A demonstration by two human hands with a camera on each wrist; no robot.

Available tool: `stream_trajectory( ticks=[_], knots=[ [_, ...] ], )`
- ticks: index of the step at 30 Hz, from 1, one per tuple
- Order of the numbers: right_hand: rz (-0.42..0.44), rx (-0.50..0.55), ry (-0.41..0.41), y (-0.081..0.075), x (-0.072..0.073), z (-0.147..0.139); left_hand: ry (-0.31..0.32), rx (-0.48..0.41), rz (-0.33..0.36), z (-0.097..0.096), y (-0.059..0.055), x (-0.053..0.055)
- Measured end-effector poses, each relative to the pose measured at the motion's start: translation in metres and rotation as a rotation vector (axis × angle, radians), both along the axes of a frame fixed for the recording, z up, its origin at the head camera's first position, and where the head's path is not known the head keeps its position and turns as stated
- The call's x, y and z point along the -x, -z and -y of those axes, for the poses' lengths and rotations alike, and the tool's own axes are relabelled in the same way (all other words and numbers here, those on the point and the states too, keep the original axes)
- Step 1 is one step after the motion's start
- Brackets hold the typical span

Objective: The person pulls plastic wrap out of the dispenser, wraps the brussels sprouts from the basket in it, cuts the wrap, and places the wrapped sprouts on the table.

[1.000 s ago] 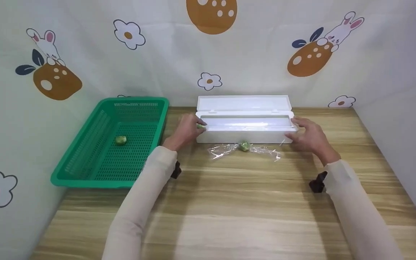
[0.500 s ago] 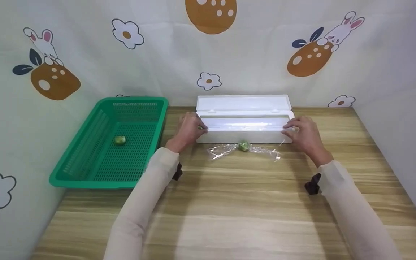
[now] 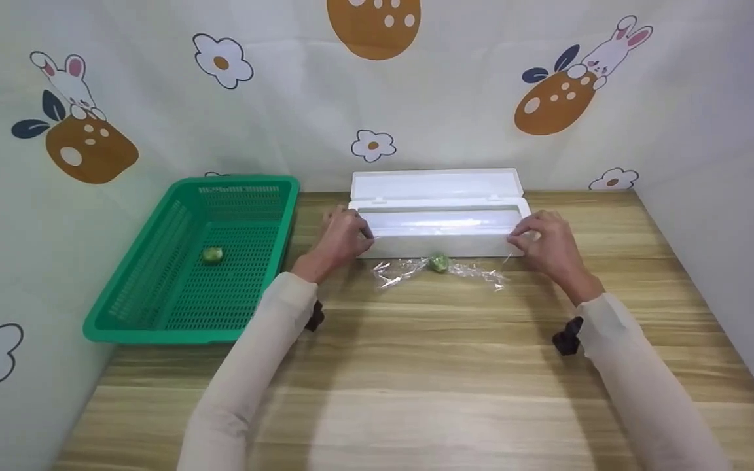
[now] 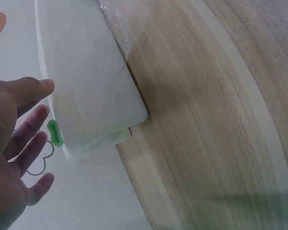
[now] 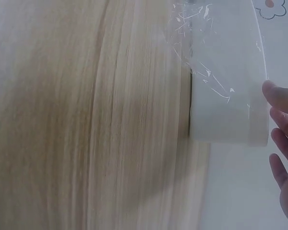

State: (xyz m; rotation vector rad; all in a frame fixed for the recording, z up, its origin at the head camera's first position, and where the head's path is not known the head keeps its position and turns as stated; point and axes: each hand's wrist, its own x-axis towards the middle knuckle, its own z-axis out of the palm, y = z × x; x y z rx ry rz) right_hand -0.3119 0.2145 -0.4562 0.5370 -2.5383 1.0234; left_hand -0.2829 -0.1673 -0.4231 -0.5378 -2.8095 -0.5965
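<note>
A white cling film dispenser box (image 3: 442, 246) lies at the back of the table with its lid (image 3: 439, 183) raised, and shiny clear plastic wrap (image 3: 442, 222) fills its opening. My left hand (image 3: 340, 241) pinches the wrap's edge at the box's left front corner. At the right front corner my right hand (image 3: 550, 247) pinches it with thumb and forefinger. The film between the fingertips is too clear to make out well. In the left wrist view a green slider (image 4: 54, 133) sits on the box end near my fingers.
Right before the box lies a small green ball-shaped vegetable (image 3: 439, 263) with crumpled clear film (image 3: 400, 271) spreading to both sides. To the left stands a green slotted basket (image 3: 99, 332) holding one similar green piece (image 3: 212, 255). A printed cloth (image 3: 298, 111) hangs behind the wooden table (image 3: 442, 392).
My right hand has moved inward from the box's right end to its front edge and taken hold of the wrap. The left fingers have come down slightly along the front edge.
</note>
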Motion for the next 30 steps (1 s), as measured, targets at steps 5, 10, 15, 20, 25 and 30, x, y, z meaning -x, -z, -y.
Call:
stream_trajectory(
  ticks=[5,10,15,20,25,30],
  knots=[
    [-0.013,0.018,-0.031,0.0,-0.003,-0.003,0.029,0.026,0.043,0.002,-0.001,-0.005],
    [-0.002,0.023,-0.061,0.001,-0.007,-0.005,0.067,0.032,0.048,0.004,-0.002,-0.011],
    [-0.012,-0.012,-0.093,0.003,-0.012,-0.007,0.096,0.06,0.05,0.006,-0.001,-0.018],
    [-0.019,-0.051,-0.116,0.005,-0.017,-0.008,0.118,0.083,0.086,0.006,0.002,-0.024],
    [0.012,-0.082,-0.139,0.006,-0.021,-0.008,0.129,0.114,0.127,0.004,0.006,-0.028],
    [0.042,-0.12,-0.163,0.009,-0.024,-0.01,0.128,0.156,0.174,0.003,0.009,-0.032]
  ],
)
